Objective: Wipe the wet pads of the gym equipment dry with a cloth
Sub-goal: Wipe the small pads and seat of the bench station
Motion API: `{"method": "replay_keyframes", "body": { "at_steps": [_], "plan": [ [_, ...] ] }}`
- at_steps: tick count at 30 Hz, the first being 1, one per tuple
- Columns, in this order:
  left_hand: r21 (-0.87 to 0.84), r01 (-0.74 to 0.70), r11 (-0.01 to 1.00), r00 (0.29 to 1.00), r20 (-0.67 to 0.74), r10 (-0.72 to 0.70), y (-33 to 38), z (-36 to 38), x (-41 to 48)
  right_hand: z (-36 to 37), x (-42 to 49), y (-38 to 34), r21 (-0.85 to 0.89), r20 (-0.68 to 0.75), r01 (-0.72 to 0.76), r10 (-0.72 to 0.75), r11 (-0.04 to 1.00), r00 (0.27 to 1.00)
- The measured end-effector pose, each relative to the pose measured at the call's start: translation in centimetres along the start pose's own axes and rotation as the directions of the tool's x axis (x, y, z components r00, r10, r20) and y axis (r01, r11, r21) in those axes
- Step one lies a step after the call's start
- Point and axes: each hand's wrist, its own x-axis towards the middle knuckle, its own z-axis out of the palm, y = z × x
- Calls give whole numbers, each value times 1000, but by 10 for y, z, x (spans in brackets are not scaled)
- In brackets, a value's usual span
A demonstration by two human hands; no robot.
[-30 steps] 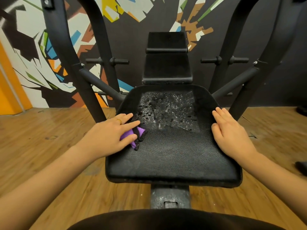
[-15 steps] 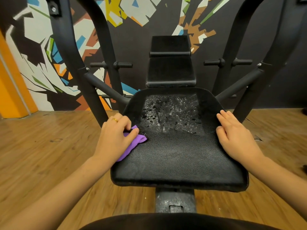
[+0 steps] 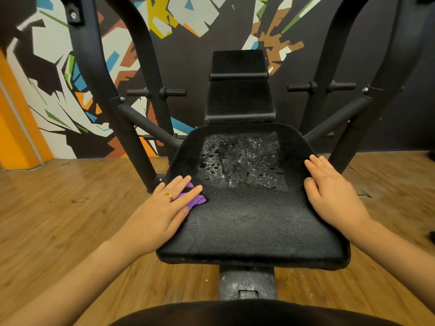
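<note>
A black seat pad of a gym machine lies in front of me, with water drops shining over its far middle part. My left hand presses a purple cloth flat onto the pad's left side, fingers straight; most of the cloth is hidden under the hand. My right hand rests flat on the pad's right edge, fingers straight, holding nothing. Behind the seat stands a black back pad.
Black steel frame posts rise on the left and on the right of the seat, with peg handles behind. A seat post stands below on the wooden floor. A painted wall is at the back.
My left hand's fingers have uncurled and now lie flat on the cloth, still at the pad's left side. The view has shifted slightly. My right hand stays on the right edge.
</note>
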Motion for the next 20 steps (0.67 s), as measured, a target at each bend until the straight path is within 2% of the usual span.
{"method": "replay_keyframes", "body": {
  "at_steps": [3,6,8,12,13,17,20],
  "plan": [
    [35,173,984,983,-76,-170,13,4,17,2,0,0,-1,-7,0,0,1000,1000],
    [218,279,935,958,-121,-258,17,3,35,3,1,0,4,-14,0,0,1000,1000],
    [275,257,926,964,-144,-225,17,3,41,3,1,0,8,-14,-3,3,1000,1000],
    [18,172,985,978,-124,-168,19,4,33,1,0,0,11,-11,-5,5,1000,1000],
    [5,142,990,981,-134,-140,18,6,27,1,0,0,11,-11,-5,5,1000,1000],
    [138,117,983,993,-40,-113,19,6,13,1,-1,-1,6,-8,-2,2,1000,1000],
    [142,140,980,990,-9,-141,23,1,16,1,-1,-2,7,-7,-4,4,1000,1000]
  ]
}}
